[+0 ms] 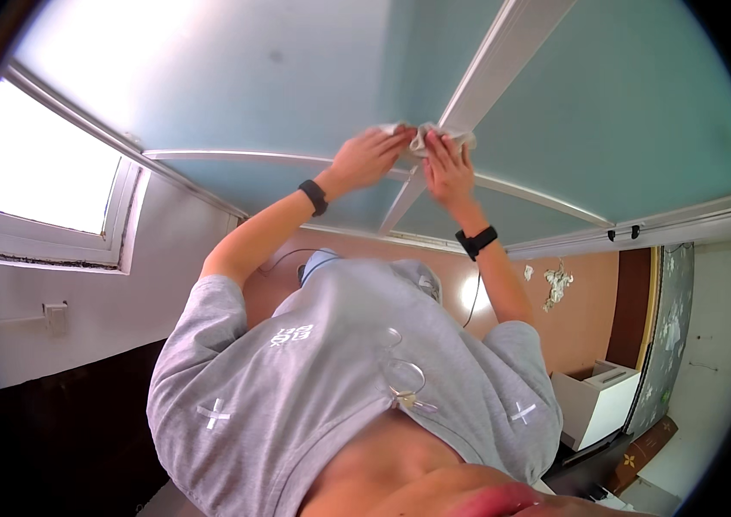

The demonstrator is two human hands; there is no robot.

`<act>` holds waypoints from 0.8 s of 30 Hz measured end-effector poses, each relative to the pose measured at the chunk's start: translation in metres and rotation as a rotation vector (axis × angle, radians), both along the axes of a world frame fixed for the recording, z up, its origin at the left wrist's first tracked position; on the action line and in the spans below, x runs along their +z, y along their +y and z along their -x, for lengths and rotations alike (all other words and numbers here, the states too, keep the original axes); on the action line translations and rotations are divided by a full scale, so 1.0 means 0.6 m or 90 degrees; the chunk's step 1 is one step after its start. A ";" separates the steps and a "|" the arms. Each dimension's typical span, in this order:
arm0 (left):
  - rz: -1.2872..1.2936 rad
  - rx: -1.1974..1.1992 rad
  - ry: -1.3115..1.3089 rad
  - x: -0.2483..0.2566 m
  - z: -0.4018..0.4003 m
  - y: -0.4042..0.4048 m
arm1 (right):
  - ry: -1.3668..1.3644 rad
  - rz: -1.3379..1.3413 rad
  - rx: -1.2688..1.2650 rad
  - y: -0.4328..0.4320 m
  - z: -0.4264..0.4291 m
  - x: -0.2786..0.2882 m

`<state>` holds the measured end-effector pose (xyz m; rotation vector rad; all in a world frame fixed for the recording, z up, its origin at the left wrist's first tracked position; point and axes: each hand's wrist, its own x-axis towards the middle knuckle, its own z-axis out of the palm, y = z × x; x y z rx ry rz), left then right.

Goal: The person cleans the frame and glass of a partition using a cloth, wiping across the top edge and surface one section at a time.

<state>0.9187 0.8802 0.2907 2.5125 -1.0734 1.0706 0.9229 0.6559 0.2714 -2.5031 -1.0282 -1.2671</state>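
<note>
Before me stands a frosted glass partition (313, 97) with a white frame. My right hand (449, 169) presses a crumpled whitish cloth (462, 141) against the frame's upright bar (501, 61), just where it meets the crossbar (533, 197). To its left, my left hand (370, 156) reaches to the same spot, its fingertips on whitish cloth at the edge of the glass. Whether both hands hold one cloth or two pieces, I cannot tell. Black bands circle both wrists.
A bright window (42, 168) is in the wall at left, above a wall switch (56, 319). Crumpled white scraps (558, 284) lie on the reddish-brown floor (588, 304). A white box-like cabinet (604, 404) stands at the right. A thin dark cable (474, 300) hangs near my right forearm.
</note>
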 end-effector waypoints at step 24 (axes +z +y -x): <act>0.085 0.038 -0.129 0.166 -0.014 -0.070 | -0.018 -0.323 0.091 0.055 -0.032 0.137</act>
